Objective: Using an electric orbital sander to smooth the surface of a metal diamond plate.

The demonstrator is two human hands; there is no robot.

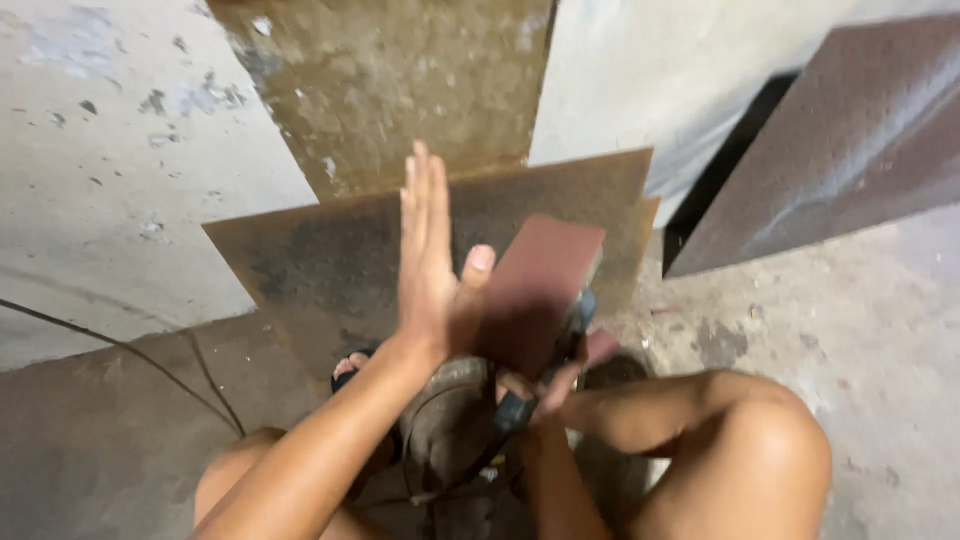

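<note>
**Bare concrete floor, rusty sheets against the wall**

Concrete floor [880,330] and a stained wall [110,170] frame the scene. At the centre a small reddish-brown plate [545,280] stands tilted, blurred, in front of a larger rusty metal sheet [330,260] that leans on the wall. The left hand [432,270] is open and flat, fingers straight up, its thumb touching the plate's edge. The right hand [545,385] is closed around a dark-handled tool [520,405] just below the plate. Another dark sheet [850,140] leans at right. A thin cable [120,350] crosses the floor at left.
</note>
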